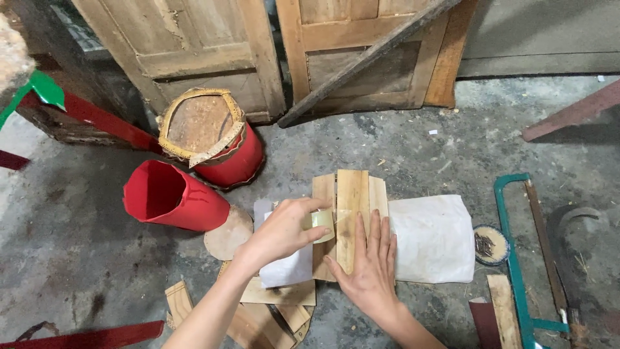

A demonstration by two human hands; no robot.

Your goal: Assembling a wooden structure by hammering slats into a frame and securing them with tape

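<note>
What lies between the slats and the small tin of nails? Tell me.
In the head view, a white sheet covers the floor between the slats and the tin of nails; its left edge runs under the slats.

A rough woodworking shop, with the work done on the floor.

Stained concrete floor (77,245), old wooden door panels (194,52) leaning at the back, a green-framed saw (516,258), a small dish of nails (489,244) and offcut boards (278,304) lying about.

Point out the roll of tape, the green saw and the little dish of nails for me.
roll of tape (322,225), head view, on the roll's rim beside the left hand's fingers
green saw (515,265), head view, on the long green frame bar
dish of nails (485,244), head view, on the dark nails inside
</note>
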